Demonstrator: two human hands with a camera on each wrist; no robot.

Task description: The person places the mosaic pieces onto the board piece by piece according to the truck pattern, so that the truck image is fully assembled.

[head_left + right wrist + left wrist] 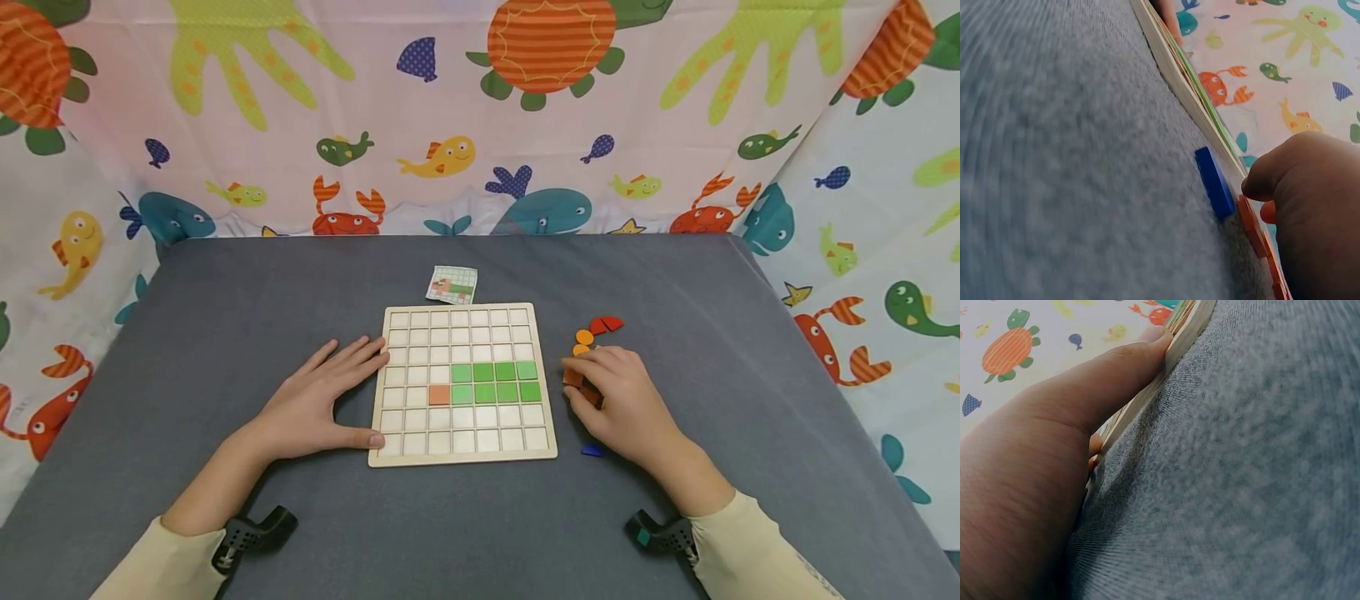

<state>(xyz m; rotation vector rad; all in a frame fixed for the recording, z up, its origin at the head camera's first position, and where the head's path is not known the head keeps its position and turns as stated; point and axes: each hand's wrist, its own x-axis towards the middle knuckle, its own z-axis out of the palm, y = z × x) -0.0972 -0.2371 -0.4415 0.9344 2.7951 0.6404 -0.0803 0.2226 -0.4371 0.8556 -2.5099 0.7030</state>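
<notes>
A wooden grid board [465, 455] lies on the grey cloth, with light and darker green square tiles [484, 372] in two rows and one orange tile [438, 395] beside them. My left hand [315, 408] rests spread at the board's left edge, thumb [1141, 356] on the frame near its lower corner. Right of the board, my right hand [618, 400] bends over a small group of orange-brown square tiles [1250, 225]. Its thumb and a fingertip pinch one orange square tile [572, 377] at opposite edges. The hand covers part of the group.
Beyond the right hand lie yellow-orange round pieces [584, 337] and red pieces [606, 324]. A blue piece [592, 451] lies nearer me, below that hand. Behind the board is a small printed pattern card [452, 284]. A patterned curtain [450, 108] rises at the table's back edge.
</notes>
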